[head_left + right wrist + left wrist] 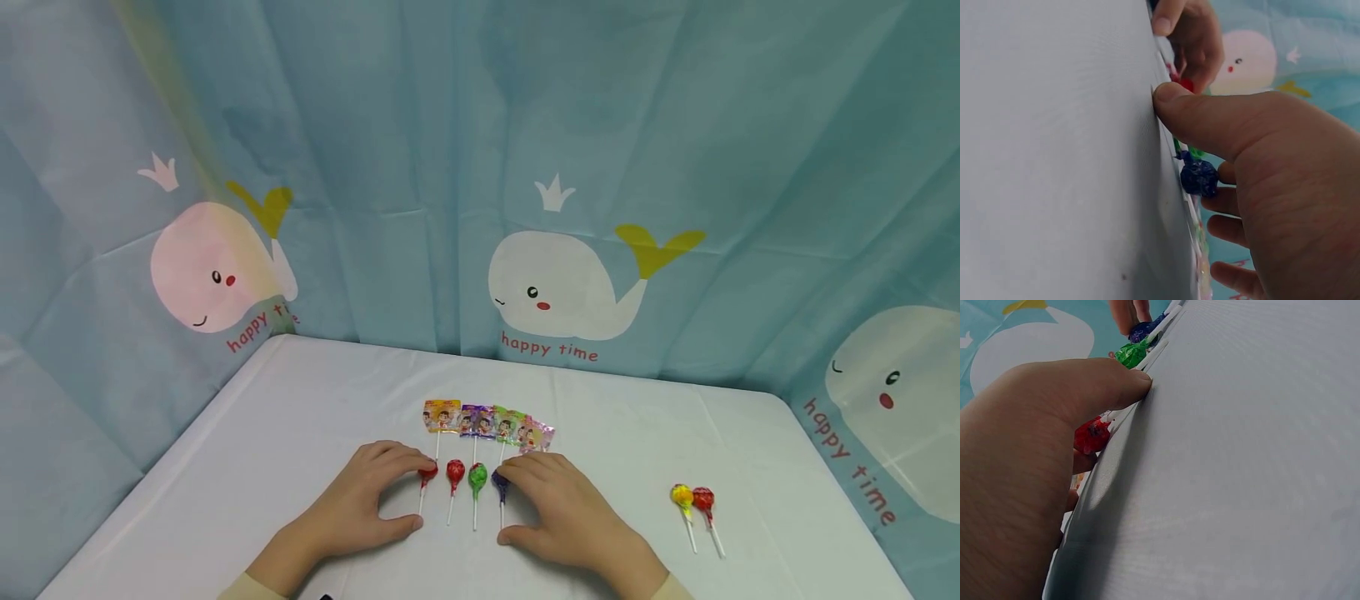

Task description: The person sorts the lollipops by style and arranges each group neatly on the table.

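Several round lollipops stand in a row, sticks toward me: a red lollipop (427, 476) at the left end, a second red lollipop (455, 472), a green lollipop (477, 477) and a dark blue lollipop (501, 485). My left hand (363, 498) rests on the table, its fingertips at the leftmost red head and its thumb apart near the stick's end. Likewise, the fingertips of my right hand (558, 510) touch the dark blue head, with the thumb by its stick. In the right wrist view the blue lollipop (1199, 177) lies against the fingers, not enclosed.
Behind the row lie flat wrapped lollipops: orange (442, 416), purple (477, 422), green (509, 425) and pink (537, 435). Off to the right are a yellow lollipop (682, 496) and a red one (703, 499). A whale-print curtain (420, 167) hangs behind the white table (300, 417).
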### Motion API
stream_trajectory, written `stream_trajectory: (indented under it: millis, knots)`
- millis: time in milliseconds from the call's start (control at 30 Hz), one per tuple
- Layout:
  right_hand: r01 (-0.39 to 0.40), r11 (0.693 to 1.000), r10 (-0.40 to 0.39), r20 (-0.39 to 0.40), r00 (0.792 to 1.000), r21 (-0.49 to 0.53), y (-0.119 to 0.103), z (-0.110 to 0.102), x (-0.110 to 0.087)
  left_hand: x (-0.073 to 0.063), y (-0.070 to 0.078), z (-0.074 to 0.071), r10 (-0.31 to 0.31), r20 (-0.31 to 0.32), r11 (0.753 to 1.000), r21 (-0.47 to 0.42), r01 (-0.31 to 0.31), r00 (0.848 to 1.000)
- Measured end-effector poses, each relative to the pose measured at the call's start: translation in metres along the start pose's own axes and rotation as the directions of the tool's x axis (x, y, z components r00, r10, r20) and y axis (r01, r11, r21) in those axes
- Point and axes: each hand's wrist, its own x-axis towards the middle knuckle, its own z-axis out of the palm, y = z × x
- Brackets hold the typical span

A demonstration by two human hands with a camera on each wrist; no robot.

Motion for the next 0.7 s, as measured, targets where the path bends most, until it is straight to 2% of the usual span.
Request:
stream_trajectory:
  millis: [367, 700]
  knots:
    - [-0.006, 0.999, 0.006, 0.012, 1.0, 0.033, 0.0016, 0.0025, 0.0021, -0.0008, -0.0003, 0.0012, 0.002, -0.009, 1.0, 0.003, -0.002, 1.0]
    - [-0.015, 1.0, 0.014, 0.024, 1.0, 0.022, 0.0014, 0.0021, 0.001, 0.0002, 0.0, 0.0006, 0.015, -0.02, 1.0, 0.01, -0.014, 1.0]
